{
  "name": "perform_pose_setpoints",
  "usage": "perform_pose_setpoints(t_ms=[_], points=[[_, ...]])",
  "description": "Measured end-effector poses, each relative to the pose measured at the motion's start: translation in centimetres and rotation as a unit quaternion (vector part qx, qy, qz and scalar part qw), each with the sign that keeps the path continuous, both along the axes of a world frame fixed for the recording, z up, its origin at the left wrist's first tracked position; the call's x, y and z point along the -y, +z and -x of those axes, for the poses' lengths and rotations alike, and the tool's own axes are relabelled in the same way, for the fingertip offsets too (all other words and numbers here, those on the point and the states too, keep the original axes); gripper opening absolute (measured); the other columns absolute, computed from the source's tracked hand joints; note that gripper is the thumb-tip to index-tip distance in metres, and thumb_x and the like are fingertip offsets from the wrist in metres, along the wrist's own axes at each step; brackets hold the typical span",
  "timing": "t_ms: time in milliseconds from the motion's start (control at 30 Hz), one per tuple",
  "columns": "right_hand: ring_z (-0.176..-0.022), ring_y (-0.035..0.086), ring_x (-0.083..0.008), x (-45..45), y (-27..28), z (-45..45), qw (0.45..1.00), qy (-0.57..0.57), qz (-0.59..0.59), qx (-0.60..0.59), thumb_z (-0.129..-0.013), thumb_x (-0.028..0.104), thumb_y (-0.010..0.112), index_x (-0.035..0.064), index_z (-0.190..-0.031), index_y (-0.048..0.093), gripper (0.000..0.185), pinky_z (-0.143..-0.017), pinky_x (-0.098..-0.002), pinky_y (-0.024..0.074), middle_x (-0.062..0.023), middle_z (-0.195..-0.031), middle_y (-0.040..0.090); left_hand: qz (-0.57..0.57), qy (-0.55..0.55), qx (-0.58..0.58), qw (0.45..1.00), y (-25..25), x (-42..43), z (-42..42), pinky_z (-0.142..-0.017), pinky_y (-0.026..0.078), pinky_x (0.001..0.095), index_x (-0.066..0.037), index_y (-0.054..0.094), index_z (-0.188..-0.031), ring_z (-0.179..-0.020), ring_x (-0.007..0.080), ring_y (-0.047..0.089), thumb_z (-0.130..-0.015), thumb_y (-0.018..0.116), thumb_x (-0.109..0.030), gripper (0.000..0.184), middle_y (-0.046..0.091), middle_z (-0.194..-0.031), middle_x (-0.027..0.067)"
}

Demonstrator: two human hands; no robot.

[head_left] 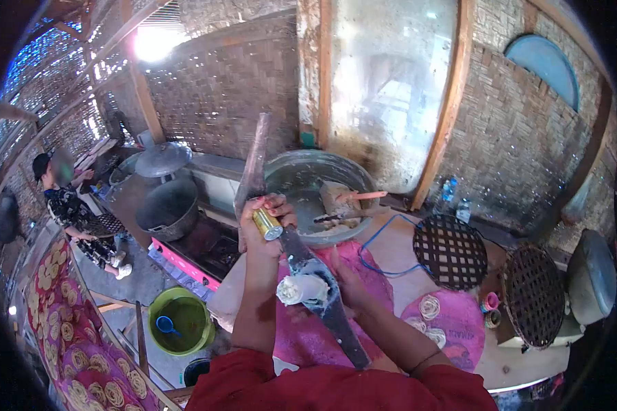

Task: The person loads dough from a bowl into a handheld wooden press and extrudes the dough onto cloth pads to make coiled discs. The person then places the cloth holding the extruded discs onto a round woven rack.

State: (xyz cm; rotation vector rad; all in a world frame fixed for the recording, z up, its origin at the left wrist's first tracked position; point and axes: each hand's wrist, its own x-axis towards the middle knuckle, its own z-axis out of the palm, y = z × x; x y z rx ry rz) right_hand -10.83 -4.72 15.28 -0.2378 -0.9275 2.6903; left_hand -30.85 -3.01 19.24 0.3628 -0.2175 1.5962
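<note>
Fingers of the left hand clasp a can, the right hand, grip unclear, seemingly steadying a bar needing firm support.

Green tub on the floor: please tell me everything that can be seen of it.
The green tub is round and wide, yellowish green, with a smooth, plastic-looking wall and an open top. It stands upright on the grey floor, at the lower left of the view. It seems to hold water, though the green inside makes the depth hard to judge. A blue dipper lies in it, toward the left side, its handle pointing right; whether it floats cannot be told. Nobody is touching the tub.
</note>
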Motion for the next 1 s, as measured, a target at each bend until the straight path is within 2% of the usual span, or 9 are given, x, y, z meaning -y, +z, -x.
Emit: perform_pose_setpoints(t_ms=[33,100,167,267,433,500,533,700,1000], points=[[-0.081,0.063,-0.0252,0.6,-0.4,-1.1,1.0,-0.011,0.005,0.003,-0.087,0.069,0.026,0.0059,-0.126,0.049,0.077,-0.071,-0.0394,0.0539,-0.0132,-0.107,0.061,0.005,-0.011,0.003,1.0,-0.3,-0.4,-1.4,-0.056,0.03,0.0254,-0.013,0.049,-0.075,-0.061,0.0072,0.043,-0.074,0.057,-0.017,0.01,0.044,-0.07,-0.0045],[-0.052,0.051,-0.0148,2.3,-0.1,-3.7,0.972,0.093,0.152,-0.154,-0.086,0.071,0.027,0.0032,-0.119,0.051,0.079,-0.041,-0.0266,0.0449,-0.0073,-0.076,0.059,0.052,0.022,-0.029,0.998,-0.2,-0.7,-4.6,-0.059,0.035,0.0263,-0.011,0.049,-0.076,-0.062,0.0098,0.046,-0.075,0.057,-0.016,0.009,0.044,-0.07,-0.0027],[-0.042,0.04,-0.0125,3.1,0.1,-7.6,0.987,-0.007,0.133,-0.089,-0.086,0.07,0.028,0.0042,-0.115,0.053,0.076,-0.031,-0.0247,0.0337,-0.0059,-0.065,0.052,0.069,0.044,-0.122,0.989,-0.7,-0.5,-7.1,-0.072,0.046,0.031,-0.006,0.055,-0.083,-0.076,0.0161,0.057,-0.076,0.058,-0.013,0.01,0.057,-0.079,0.0032],[-0.04,0.041,-0.0125,3.6,0.2,-15.2,0.97,-0.229,-0.074,-0.011,-0.089,0.067,0.027,0.0052,-0.108,0.053,0.069,-0.033,-0.0249,0.0331,-0.0048,-0.063,0.051,0.132,0.332,-0.399,0.845,-4.2,-2.1,-10.3,-0.087,0.047,0.0332,-0.001,0.058,-0.109,-0.101,0.0218,0.06,-0.079,0.066,-0.013,0.034,0.064,-0.104,0.0108],[-0.062,0.054,-0.0153,4.9,4.1,-24.1,0.788,-0.519,-0.275,0.183,-0.094,0.05,0.035,0.002,-0.123,0.041,0.056,-0.056,-0.0289,0.0456,-0.0073,-0.08,0.055,-0.007,0.165,-0.629,0.76,-6.3,0.6,-17.8,-0.085,0.048,0.0342,-0.002,0.059,-0.107,-0.099,0.0222,0.061,-0.08,0.066,-0.016,0.032,0.064,-0.103,0.0108],[-0.083,0.055,-0.0242,5.2,5.7,-25.5,0.515,-0.542,-0.609,0.265,-0.094,0.035,0.041,-0.0023,-0.135,0.026,0.058,-0.076,-0.0364,0.0463,-0.0123,-0.099,0.052,-0.116,0.112,-0.716,0.679,-5.2,1.9,-20.8,-0.084,0.048,0.0347,-0.003,0.06,-0.106,-0.098,0.0224,0.061,-0.08,0.067,-0.018,0.031,0.064,-0.102,0.0108],[-0.102,0.05,-0.0324,6.8,7.5,-26.3,0.551,-0.489,-0.598,0.314,-0.089,0.027,0.048,-0.0061,-0.138,0.019,0.066,-0.092,-0.0408,0.0385,-0.0201,-0.114,0.046,-0.161,0.092,-0.741,0.645,-4.7,2.3,-22.0,-0.083,0.048,0.0349,-0.003,0.06,-0.106,-0.097,0.0225,0.061,-0.08,0.067,-0.019,0.031,0.064,-0.102,0.0108],[-0.111,0.048,-0.0408,7.9,9.3,-29.9,0.467,-0.428,-0.698,0.334,-0.082,0.028,0.06,-0.006,-0.137,0.021,0.075,-0.095,-0.0465,0.0364,-0.0302,-0.125,0.042,-0.253,0.003,-0.788,0.562,-3.0,3.0,-26.0,-0.08,0.049,0.0361,-0.004,0.062,-0.103,-0.095,0.023,0.062,-0.081,0.067,-0.023,0.029,0.065,-0.1,0.0107],[-0.11,0.051,-0.0448,9.3,5.7,-34.1,0.534,-0.27,-0.637,0.487,-0.087,0.039,0.054,0.0012,-0.139,0.021,0.072,-0.092,-0.0477,0.0422,-0.0304,-0.128,0.041,-0.338,-0.155,-0.661,0.652,-10.5,4.2,-36.7,-0.082,0.047,0.0369,-0.005,0.059,-0.107,-0.091,0.0235,0.06,-0.079,0.071,-0.019,0.034,0.063,-0.097,0.0108]])
